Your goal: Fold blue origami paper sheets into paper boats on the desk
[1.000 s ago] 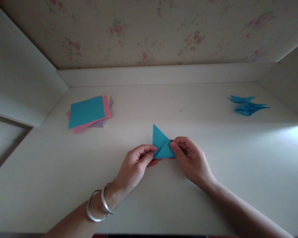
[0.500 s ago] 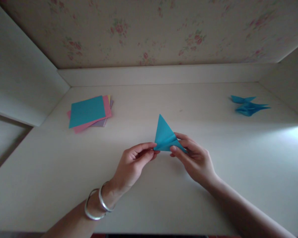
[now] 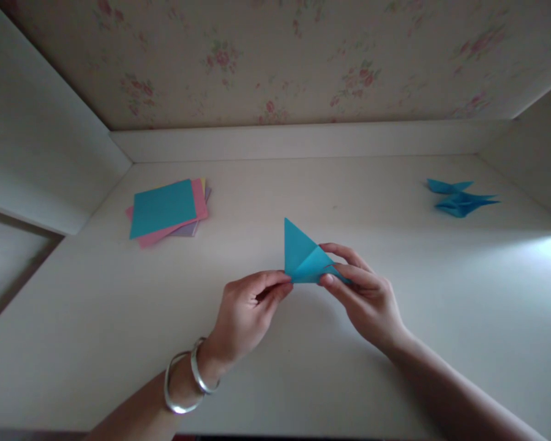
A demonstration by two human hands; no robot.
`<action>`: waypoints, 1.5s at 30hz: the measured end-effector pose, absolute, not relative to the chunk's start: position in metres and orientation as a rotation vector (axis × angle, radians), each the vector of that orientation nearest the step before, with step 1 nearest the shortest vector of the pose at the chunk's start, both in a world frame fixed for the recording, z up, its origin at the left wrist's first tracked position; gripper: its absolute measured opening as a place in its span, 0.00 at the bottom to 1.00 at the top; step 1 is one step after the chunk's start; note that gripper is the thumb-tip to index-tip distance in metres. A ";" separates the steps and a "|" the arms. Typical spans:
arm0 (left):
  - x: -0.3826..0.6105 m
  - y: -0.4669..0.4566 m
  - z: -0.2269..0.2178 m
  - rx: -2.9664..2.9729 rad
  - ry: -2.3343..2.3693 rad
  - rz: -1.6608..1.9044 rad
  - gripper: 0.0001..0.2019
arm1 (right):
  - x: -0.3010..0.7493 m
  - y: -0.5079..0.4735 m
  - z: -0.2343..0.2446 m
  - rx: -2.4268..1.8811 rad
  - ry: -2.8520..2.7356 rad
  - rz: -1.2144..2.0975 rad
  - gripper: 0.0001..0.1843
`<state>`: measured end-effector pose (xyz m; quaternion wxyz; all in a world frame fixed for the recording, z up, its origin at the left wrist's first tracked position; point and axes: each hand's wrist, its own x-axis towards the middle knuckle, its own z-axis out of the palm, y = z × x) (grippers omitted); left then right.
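Observation:
A folded blue sheet of origami paper (image 3: 302, 252) is held between both hands above the white desk. It has a triangular outline, with one point up and a crease running from its lower left corner toward the right side. My left hand (image 3: 250, 312) pinches that lower left corner between thumb and fingers. Around the right end, my right hand (image 3: 365, 294) has its thumb along the bottom edge and its fingers behind and on the paper, covering part of that corner.
On the far left of the desk (image 3: 257, 202) lies a stack of coloured paper (image 3: 163, 209), blue on top. Two folded blue paper pieces (image 3: 461, 202) sit at the far right. A low white ledge (image 3: 303, 142) and a flowered wall close off the back.
The paper's upper point has tipped to the left and slightly down, and its crease shows more clearly. My right fingers have shifted over the right part. Both hands keep their hold.

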<state>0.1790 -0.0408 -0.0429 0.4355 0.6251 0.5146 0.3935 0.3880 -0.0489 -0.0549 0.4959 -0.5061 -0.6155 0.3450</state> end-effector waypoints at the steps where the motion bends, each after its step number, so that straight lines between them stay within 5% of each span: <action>1: 0.179 -0.041 -0.043 1.579 1.293 0.991 0.05 | 0.388 -0.049 -0.055 -1.224 -1.494 0.838 0.08; 45: 0.185 -0.040 -0.049 1.069 1.295 1.025 0.05 | 0.371 -0.050 -0.055 -1.204 -1.001 1.180 0.12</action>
